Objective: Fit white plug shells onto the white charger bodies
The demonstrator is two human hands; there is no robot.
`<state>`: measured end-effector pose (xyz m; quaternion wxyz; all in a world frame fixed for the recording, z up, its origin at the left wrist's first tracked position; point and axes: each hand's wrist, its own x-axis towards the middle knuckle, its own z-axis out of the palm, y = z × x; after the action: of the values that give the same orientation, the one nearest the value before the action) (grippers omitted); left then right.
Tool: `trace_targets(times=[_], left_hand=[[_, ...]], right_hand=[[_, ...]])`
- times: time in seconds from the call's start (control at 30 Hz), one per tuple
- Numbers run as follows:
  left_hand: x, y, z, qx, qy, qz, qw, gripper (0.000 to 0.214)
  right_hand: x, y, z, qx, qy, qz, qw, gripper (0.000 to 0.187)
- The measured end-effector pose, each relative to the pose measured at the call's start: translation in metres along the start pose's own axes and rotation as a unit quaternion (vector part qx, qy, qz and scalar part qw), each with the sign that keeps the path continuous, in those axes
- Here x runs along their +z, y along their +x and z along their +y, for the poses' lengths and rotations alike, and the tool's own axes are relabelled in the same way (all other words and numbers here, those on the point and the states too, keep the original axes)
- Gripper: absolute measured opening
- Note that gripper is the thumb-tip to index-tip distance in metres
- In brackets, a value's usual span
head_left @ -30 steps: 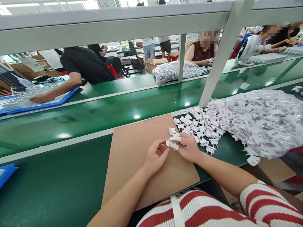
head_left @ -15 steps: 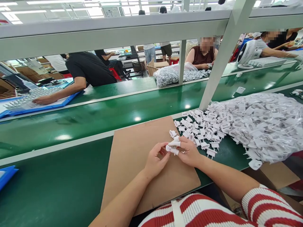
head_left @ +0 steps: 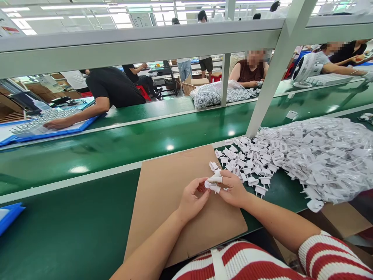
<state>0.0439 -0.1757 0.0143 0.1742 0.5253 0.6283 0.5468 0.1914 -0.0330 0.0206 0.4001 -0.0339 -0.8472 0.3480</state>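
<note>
Over a brown cardboard sheet [head_left: 169,190], both hands meet at one small white plastic plug part [head_left: 207,184]. My left hand [head_left: 192,199] pinches its left end between thumb and fingertips. My right hand [head_left: 234,190], with white finger covers on its thumb and a finger, grips the other side. Fingers cover most of the part, so its details are hidden. Just beyond the right hand lie many loose white plug parts [head_left: 247,163], some with thin pins sticking out.
A clear plastic bag [head_left: 332,155] full of similar white parts lies at the right. A slanted metal post [head_left: 266,74] rises behind the pile. A green conveyor belt [head_left: 140,142] runs across beyond the bench. Co-workers sit on its far side. A blue tray edge [head_left: 13,217] shows at left.
The whole view has shifted slightly downward in the picture as my head tilted. Both hands keep their hold on the plug part with hardly any visible movement.
</note>
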Motion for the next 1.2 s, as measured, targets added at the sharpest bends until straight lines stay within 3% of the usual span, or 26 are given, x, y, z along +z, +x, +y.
trace_targets(times=[1.2], left_hand=[[-0.0005, -0.0003, 0.0030, -0.004, 0.001, -0.004, 1.000, 0.027]], right_hand=[[0.0013, -0.0013, -0.0003, 0.016, 0.004, -0.003, 1.000, 0.024]])
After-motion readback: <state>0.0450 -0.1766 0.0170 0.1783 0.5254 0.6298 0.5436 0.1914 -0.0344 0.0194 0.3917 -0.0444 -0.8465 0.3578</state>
